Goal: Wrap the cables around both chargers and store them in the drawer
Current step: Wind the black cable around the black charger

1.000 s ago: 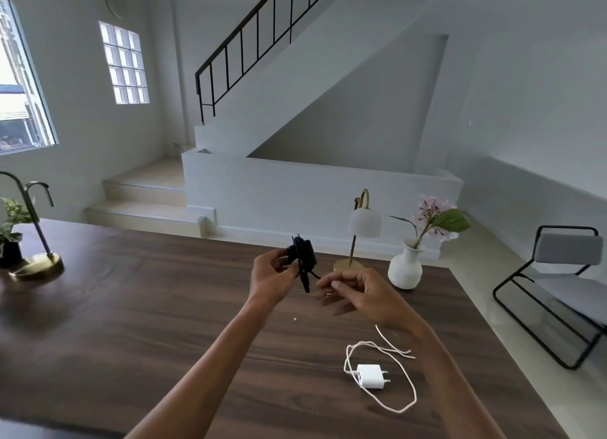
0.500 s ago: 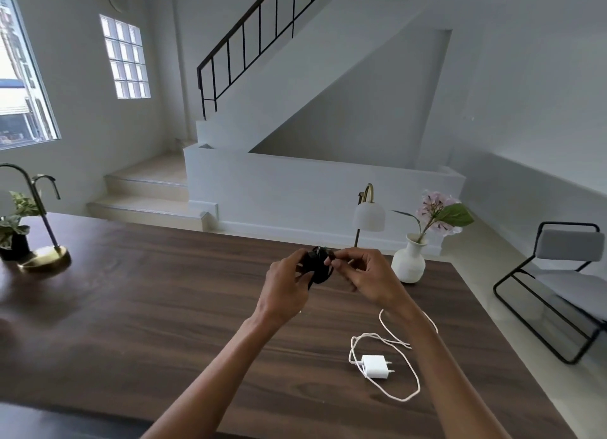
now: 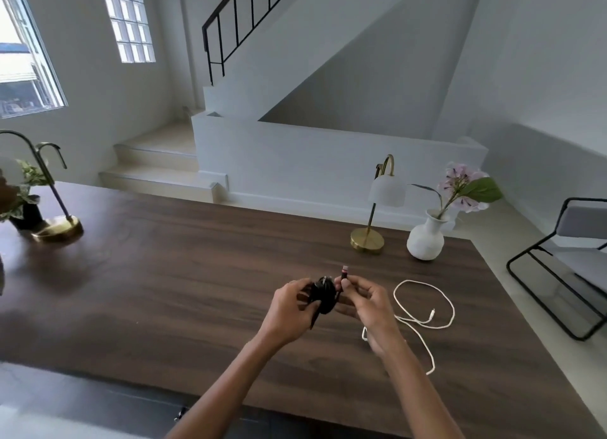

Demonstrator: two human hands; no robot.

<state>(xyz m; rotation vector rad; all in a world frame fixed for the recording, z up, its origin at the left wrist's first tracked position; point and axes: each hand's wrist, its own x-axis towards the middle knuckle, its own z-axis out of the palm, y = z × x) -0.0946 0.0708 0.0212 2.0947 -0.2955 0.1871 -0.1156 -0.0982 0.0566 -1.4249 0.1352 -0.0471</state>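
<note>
Black charger (image 3: 323,295), one only, is held above the table (image 3: 164,274) at lower centre of the frame, with the left hand (image 3: 289,310) curled round it from its left. Its cable's loose end (image 3: 344,272) stands upright just right of the block, pinched by the right hand (image 3: 368,304), which I judge the nearer hand for tucking it in. Further right, one white cable (image 3: 423,307) lies loosely looped on the table; I cannot make out its block.

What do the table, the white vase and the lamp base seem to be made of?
The table looks like dark wood or veneer: grain lines, soft sheen. The white vase is probably matte ceramic: opaque, no glare. The lamp base seems polished brass-coloured metal, with bright reflections.
</note>
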